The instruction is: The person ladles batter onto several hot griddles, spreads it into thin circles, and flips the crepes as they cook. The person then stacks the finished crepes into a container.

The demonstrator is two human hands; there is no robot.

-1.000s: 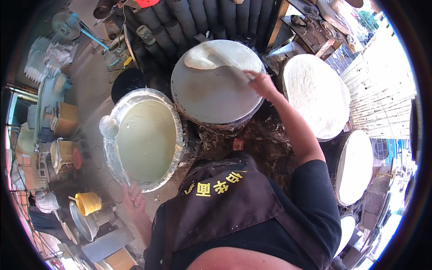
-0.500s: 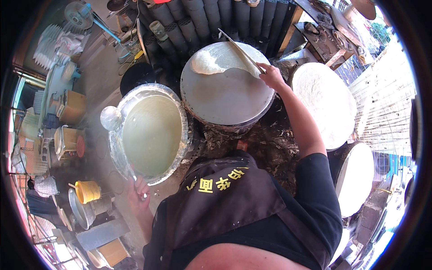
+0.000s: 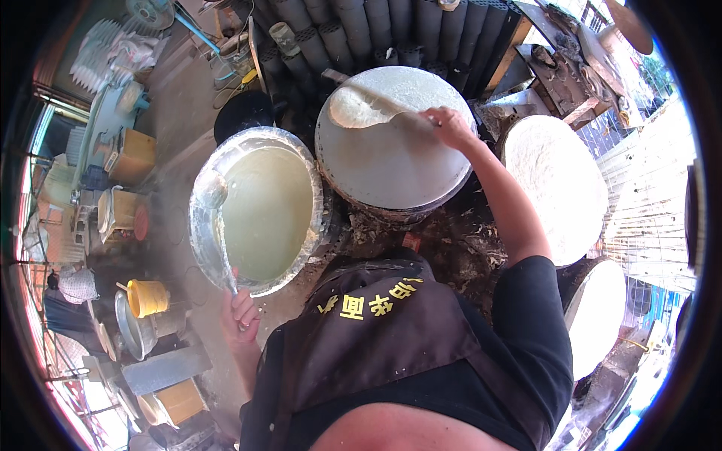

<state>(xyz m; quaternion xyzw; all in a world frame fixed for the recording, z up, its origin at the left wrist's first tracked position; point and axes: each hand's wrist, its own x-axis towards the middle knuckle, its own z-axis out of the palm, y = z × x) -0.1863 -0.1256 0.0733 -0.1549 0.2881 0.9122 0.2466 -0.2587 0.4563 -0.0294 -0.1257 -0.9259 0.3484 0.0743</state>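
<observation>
My left hand [image 3: 239, 319] is closed round the handle of a ladle [image 3: 223, 248]. Its bowl hangs over the left inner side of a wide pot [image 3: 197, 244] of pale, milky liquid. In my right hand [image 3: 451, 128] is a long flat scraper [image 3: 383, 98], blurred by motion, which reaches across a large round griddle [image 3: 383, 169]. Under and beside the scraper, a pale mound of batter [image 3: 353, 109] lies on the far left part of the griddle, and a thin whitish layer covers the far side.
Dark perforated coal cylinders [image 3: 353, 34] stand stacked behind the griddle. To the right are two round, white-topped stands [image 3: 553, 188], one nearer me. A black round thing [image 3: 244, 116] sits behind the pot. A yellow bucket [image 3: 147, 298] and cardboard boxes [image 3: 134, 156] are at the left.
The ladle's bowl has swung from outside the pot's left rim to over the pot. The scraper has shifted and turned flatter across the griddle, and the whitish layer on the far side has spread.
</observation>
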